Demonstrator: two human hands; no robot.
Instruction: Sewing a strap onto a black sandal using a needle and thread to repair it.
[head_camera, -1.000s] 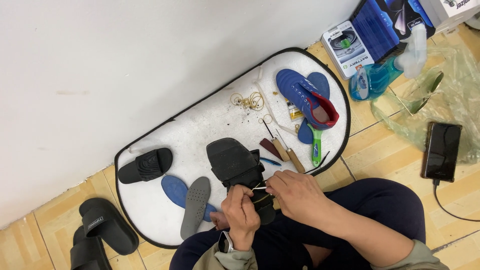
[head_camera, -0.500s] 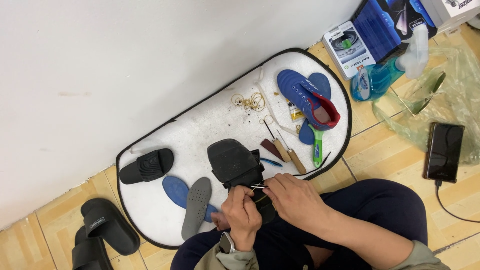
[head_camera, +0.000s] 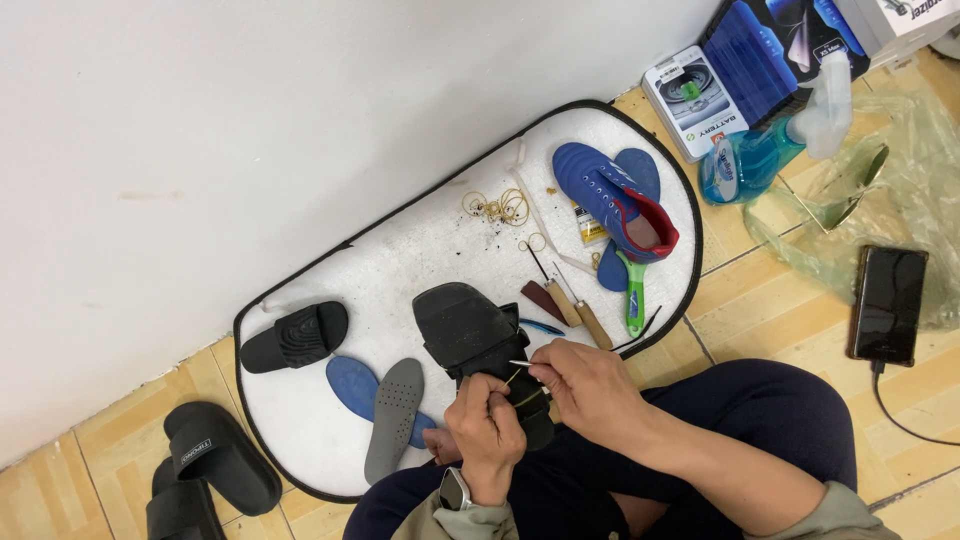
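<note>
- I see the black sandal (head_camera: 478, 345) lying over the near edge of the white mat (head_camera: 420, 250), its heel end against the person's lap.
- The left hand (head_camera: 487, 432) is closed around the sandal's strap end, pinning it from below.
- The right hand (head_camera: 590, 385) is pinched narrow on a thin needle (head_camera: 522, 364), whose tip points left at the strap, with a pale thread (head_camera: 512, 378) running down to the left hand.
- To do this stitch well, in my judgement: keep the left grip firm so the strap does not twist, drive the needle straight through, and draw the thread snug without jerking.
- Keep the left fingertips clear of where the point comes out.
- Two wooden-handled awls (head_camera: 570, 300) lie on the mat just right of the sandal, near the right edge, with a green-handled brush (head_camera: 633, 290) beside them.
- A blue sports shoe (head_camera: 612, 198) sits at the mat's far right corner on a blue insole (head_camera: 640, 172); rubber bands (head_camera: 497, 207) lie left of it.
- A grey insole (head_camera: 395, 418) crosses another blue insole (head_camera: 352, 385) at the near left edge, and a black slide (head_camera: 293, 335) rests by the left edge.
- Containers: a clear plastic bag (head_camera: 880, 180) on the floor right of the mat, contents too unclear to tell; a bottle of blue liquid (head_camera: 760, 160) lies on its side; a printed box (head_camera: 692, 100) stands closed, so I cannot tell what it holds.
- A dark phone (head_camera: 888, 305) on a cable lies on the floor tiles beside the bag.
</note>
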